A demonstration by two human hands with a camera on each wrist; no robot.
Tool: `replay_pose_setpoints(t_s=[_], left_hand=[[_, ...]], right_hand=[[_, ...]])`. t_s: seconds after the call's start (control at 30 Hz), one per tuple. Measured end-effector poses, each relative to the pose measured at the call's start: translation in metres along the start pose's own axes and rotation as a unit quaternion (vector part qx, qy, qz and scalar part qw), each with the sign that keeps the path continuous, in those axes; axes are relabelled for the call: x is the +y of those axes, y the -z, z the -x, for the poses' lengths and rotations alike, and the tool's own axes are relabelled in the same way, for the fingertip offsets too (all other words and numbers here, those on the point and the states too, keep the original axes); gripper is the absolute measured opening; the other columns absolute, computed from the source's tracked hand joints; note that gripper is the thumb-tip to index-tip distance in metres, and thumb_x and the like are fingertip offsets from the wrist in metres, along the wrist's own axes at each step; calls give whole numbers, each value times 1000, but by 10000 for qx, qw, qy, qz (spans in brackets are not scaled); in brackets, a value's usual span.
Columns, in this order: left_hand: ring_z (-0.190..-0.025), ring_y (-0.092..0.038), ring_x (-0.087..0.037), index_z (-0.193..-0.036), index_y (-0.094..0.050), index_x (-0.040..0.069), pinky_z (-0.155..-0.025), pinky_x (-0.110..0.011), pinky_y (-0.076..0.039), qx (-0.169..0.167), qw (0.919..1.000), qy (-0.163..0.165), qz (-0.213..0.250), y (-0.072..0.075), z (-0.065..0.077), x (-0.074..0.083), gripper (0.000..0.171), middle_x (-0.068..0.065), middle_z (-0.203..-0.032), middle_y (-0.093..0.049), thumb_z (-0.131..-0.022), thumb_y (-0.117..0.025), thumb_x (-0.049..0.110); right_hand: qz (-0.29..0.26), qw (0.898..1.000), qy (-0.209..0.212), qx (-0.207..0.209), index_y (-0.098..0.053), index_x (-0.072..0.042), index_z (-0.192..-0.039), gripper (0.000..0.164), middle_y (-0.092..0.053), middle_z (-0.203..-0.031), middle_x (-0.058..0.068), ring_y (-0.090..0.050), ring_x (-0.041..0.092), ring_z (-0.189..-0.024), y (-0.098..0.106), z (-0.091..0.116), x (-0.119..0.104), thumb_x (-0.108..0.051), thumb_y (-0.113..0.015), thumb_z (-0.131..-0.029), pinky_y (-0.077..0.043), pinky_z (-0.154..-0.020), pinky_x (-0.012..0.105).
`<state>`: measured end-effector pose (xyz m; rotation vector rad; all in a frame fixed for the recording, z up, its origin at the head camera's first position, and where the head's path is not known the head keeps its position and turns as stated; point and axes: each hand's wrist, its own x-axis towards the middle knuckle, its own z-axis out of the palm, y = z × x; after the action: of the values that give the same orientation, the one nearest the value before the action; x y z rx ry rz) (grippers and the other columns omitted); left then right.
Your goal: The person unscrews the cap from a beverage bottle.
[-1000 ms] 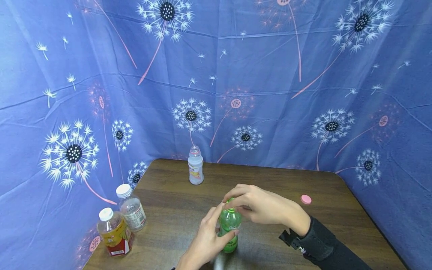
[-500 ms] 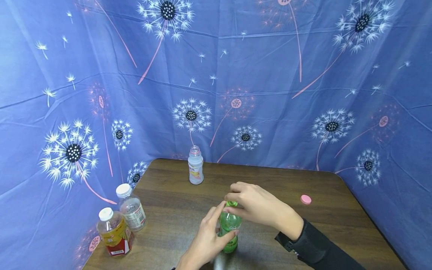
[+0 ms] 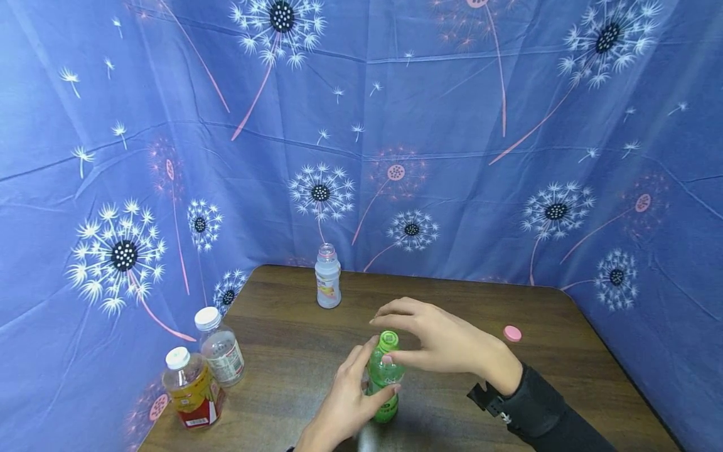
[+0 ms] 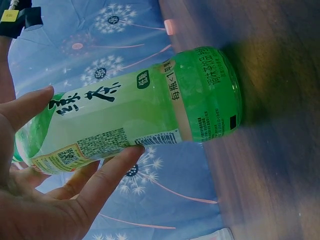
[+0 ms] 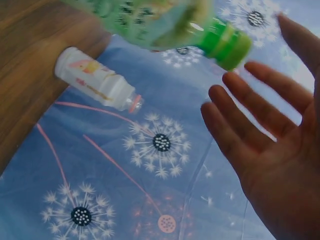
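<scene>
A green plastic tea bottle (image 3: 387,375) stands upright on the table, its green cap (image 5: 227,44) on its neck. My left hand (image 3: 351,394) holds the bottle's body from the left, thumb and fingers on opposite sides of the label in the left wrist view. Around the cap, my right hand (image 3: 452,342) is spread, its fingers relaxed. In the right wrist view those fingers (image 5: 250,107) look parted from the cap, holding nothing.
An uncapped pale bottle (image 3: 327,282) stands near the back edge. Two white-capped bottles are at left, one clear (image 3: 223,358), one with a yellow-red label (image 3: 194,395). A pink cap (image 3: 512,333) lies at right. A blue dandelion-print cloth (image 3: 452,119) hangs behind the table (image 3: 282,351).
Half a second ago, my right fingers were curled at the green cap; now they have spread off it, and the cap's top shows. My left hand and the bottle have stayed put.
</scene>
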<state>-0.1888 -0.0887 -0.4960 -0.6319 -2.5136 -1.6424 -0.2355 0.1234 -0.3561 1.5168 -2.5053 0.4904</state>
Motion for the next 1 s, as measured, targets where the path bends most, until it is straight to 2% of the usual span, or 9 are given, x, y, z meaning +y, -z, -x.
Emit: replay_pose_setpoints(t_s=[0.07, 0.17, 0.3, 0.5, 0.7, 0.8, 1.0], left_hand=[[-124, -63, -30, -163, -34, 33, -82, -46, -65, -20, 10000, 1, 9, 0, 0, 0, 84, -2, -133, -57, -94, -79, 46], [-124, -64, -29, -164, -32, 31, -82, -44, -65, -44, 10000, 16, 16, 1, 0, 0, 85, -2, -136, -56, -94, -78, 46], [-125, -63, -29, -164, -33, 29, -83, -41, -65, -89, 9999, 32, 36, 2, 0, 0, 84, -2, -140, -55, -95, -77, 46], [-124, -62, -27, -159, -37, 42, -82, -42, -65, -130, 9998, 60, 110, 2, 1, 1, 76, 0, -137, -55, -95, -78, 45], [-123, -63, -26, -161, -34, 42, -82, -42, -65, -82, 9999, 95, 43, 2, 1, 2, 80, 1, -137, -56, -94, -78, 45], [-123, -63, -25, -161, -34, 41, -82, -43, -65, -46, 9999, 93, 29, 1, 0, 2, 82, 1, -136, -56, -93, -79, 46], [-123, -63, -25, -160, -36, 41, -81, -43, -65, -57, 9999, 133, 77, 0, 1, 2, 79, 1, -137, -56, -93, -78, 48]], right_hand=[[-185, 9991, 348, -128, -68, -26, -137, 39, -61, -143, -7, -56, 13, -135, 4, 0, 2, -26, -75, -98, -55, -107, 38], [-336, 9955, 831, -295, -74, -23, -129, 41, -62, -144, -6, -55, 17, -138, 8, -2, 4, -3, -73, -92, -54, -108, 38], [-453, 9918, 1075, -523, -78, -22, -122, 45, -64, -142, -7, -55, 18, -138, 8, -4, 6, 8, -68, -90, -54, -108, 36], [-535, 9924, 858, -695, -80, -18, -117, 41, -71, -130, -4, -63, 12, -125, 5, -6, 6, 10, -66, -90, -57, -97, 26], [-358, 9942, 685, -750, -79, -19, -121, 37, -71, -129, -4, -64, 12, -120, 5, -6, 7, 4, -68, -95, -57, -92, 23], [-309, 9952, 628, -686, -78, -20, -123, 35, -70, -128, -6, -63, 11, -117, 4, -4, 7, 0, -70, -95, -57, -91, 23], [-145, 9983, 476, -306, -76, -23, -123, 25, -68, -119, -11, -62, 4, -110, -2, -3, 5, -18, -75, -98, -57, -90, 22]])
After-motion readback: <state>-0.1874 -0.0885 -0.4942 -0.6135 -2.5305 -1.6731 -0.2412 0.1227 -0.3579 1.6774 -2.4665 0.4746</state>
